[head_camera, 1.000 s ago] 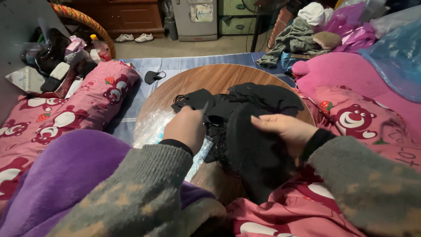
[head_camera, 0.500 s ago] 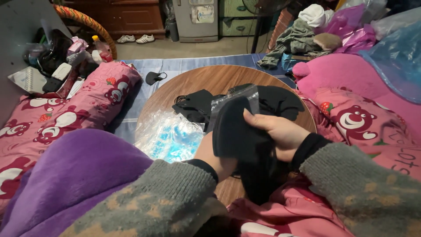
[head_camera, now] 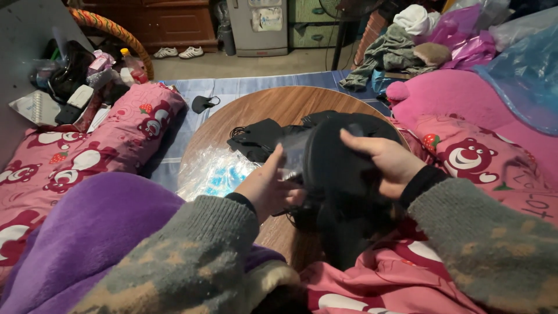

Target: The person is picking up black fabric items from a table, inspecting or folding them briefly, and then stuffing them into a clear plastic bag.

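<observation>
- Round wooden table (head_camera: 273, 107) mid-frame, pink printed bedding around it.
- Left hand (head_camera: 268, 187) and right hand (head_camera: 388, 160), both closed on black soft fabric bundle (head_camera: 343, 180), centre frame, above the table edge.
- Bundle looks light, limp; best gripped at its edges.
- Clear crinkled plastic bag (head_camera: 212, 174) lies left of it.
</observation>
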